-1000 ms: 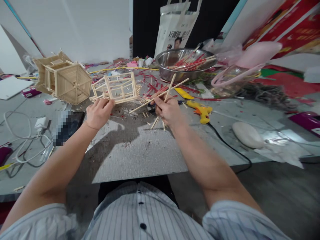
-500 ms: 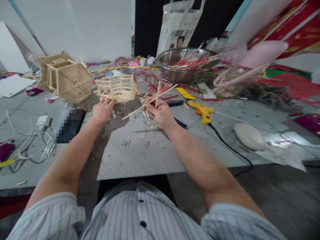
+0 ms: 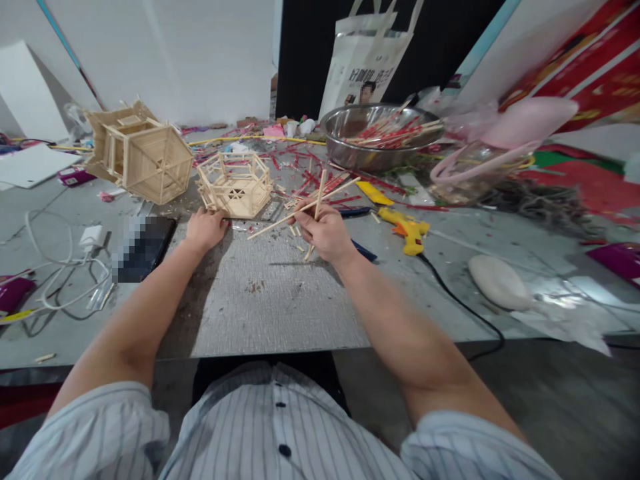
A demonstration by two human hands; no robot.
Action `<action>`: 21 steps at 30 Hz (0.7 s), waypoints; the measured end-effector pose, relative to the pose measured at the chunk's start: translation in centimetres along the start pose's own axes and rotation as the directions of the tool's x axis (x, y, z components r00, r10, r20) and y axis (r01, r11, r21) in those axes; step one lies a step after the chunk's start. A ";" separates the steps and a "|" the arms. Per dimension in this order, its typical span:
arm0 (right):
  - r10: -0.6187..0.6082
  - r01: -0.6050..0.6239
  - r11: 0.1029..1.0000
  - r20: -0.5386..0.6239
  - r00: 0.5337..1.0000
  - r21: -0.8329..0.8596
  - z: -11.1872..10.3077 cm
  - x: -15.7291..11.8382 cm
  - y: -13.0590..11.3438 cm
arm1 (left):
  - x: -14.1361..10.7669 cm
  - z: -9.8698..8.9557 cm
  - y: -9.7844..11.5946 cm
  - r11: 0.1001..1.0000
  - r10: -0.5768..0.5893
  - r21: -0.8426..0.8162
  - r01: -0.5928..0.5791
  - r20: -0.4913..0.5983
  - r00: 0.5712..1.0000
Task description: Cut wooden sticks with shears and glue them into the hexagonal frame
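1. Hexagonal frame [image 3: 250, 199] sits on the worktop [image 3: 280, 313] ahead of the person, left of ctr: fwd & slightly R of the L hand [image 3: 205, 228], left & a bit fwd of the R hand [image 3: 323, 230]. L hand is clearly nearer; R hand stands apart, w/ a gap btwn.
2. L hand: fingers bent, at the frame's near-left corner, seemingly touching. Can't tell if it pinches the wood or only rests there.
3. R hand: closed on thin sticks. Long stick [image 3: 273, 227] slants from near-left to far-right, its L end just short of the frame's near side; the upright stick [image 3: 321, 190] crosses it at the fingers, approx steep. Exact no. of sticks unclear, fingers hide some.
4. Frame: pale, matte wood, slim straight pcs; open rail sides around a flat slatted base w/ dark triangular gaps near the middle. Base down, open top up. No obvious long axis, roughly even six-sided.
5. Stick-built house [image 3: 155, 163], left of & behind the frame: same pale wood, lies tipped, close-set slats on a hexagonal face w/ spokes meeting mid-face.
6. Right of R hand: yellow plastic glue gun [image 3: 407, 228], orange trigger, black cord. Behind: shiny round steel bowl [image 3: 357, 159] w/ red & pale strips. Worktop surface in front is grey, finely ribbed, specked w/ debris.
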State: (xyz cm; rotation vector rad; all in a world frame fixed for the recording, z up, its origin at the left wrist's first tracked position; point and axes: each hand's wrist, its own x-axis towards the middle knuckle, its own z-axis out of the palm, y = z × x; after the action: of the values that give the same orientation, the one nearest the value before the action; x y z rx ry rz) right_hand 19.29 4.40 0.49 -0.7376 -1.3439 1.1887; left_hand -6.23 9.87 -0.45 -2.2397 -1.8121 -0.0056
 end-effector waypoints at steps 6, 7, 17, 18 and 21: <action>-0.008 0.008 1.000 0.027 1.000 -0.020 -0.1 -0.1 0.0 | -2.0 -5.6 2.6 0.981 -0.155 -0.095 0.168 0.129 0.979; -0.004 0.005 1.000 0.040 0.999 -0.029 0.0 -0.1 0.1 | -2.8 -6.6 3.4 0.973 -0.118 -0.187 0.133 0.089 0.989; 0.001 0.019 0.989 0.130 0.992 -0.149 1.7 -1.5 -0.8 | -6.1 -7.2 8.0 0.113 0.221 -0.979 0.169 0.191 0.956; 0.001 0.020 0.988 0.138 0.990 -0.152 1.8 -1.6 -0.9 | -6.2 -7.1 7.9 0.074 0.228 -0.978 0.197 0.209 0.951; 0.001 0.025 0.985 0.157 0.988 -0.168 2.0 -1.9 -1.1 | -6.5 -6.7 7.8 -0.004 0.223 -0.974 0.227 0.220 0.950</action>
State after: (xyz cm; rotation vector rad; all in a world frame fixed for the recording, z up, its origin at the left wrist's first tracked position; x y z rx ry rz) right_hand 17.91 1.89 1.20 -0.7682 -1.5934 1.1511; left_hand 0.93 0.82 3.42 -3.2293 -2.3346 -1.6684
